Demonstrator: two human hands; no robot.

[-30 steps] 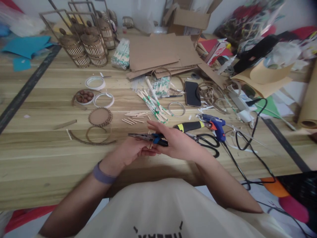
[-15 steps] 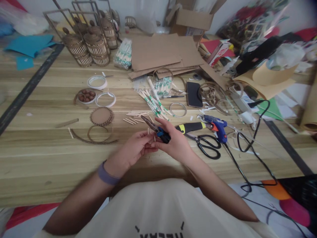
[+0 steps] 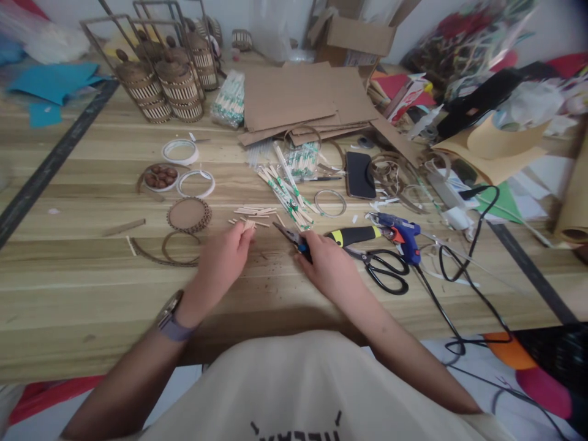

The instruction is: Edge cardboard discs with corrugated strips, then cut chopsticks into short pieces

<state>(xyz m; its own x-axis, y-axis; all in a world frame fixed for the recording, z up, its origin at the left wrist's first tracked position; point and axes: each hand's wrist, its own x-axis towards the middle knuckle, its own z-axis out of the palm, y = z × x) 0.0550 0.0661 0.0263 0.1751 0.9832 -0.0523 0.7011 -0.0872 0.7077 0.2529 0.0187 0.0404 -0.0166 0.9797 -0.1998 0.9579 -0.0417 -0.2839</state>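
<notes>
1. Pale, short wooden sticks (image 3: 255, 212) lie loose on the wood-grained counter (image 3: 87, 294) in the head view. The left hand (image 3: 223, 257) is at their near edge, its grip pinching a small bundle of similar sticks (image 3: 248, 225) at the fingertips.
2. The right hand (image 3: 331, 263) has its grip wrapped round slim-nosed metal pliers with blue-and-black handles (image 3: 288, 235), tips aimed left and far.
3. Half a second ago both hands met around sticks and pliers; the left has since moved left to the pile, so the pliers now work on nothing.
4. Farther right lie black-handled scissors (image 3: 390, 288) and a blue glue gun (image 3: 406, 236).
</notes>
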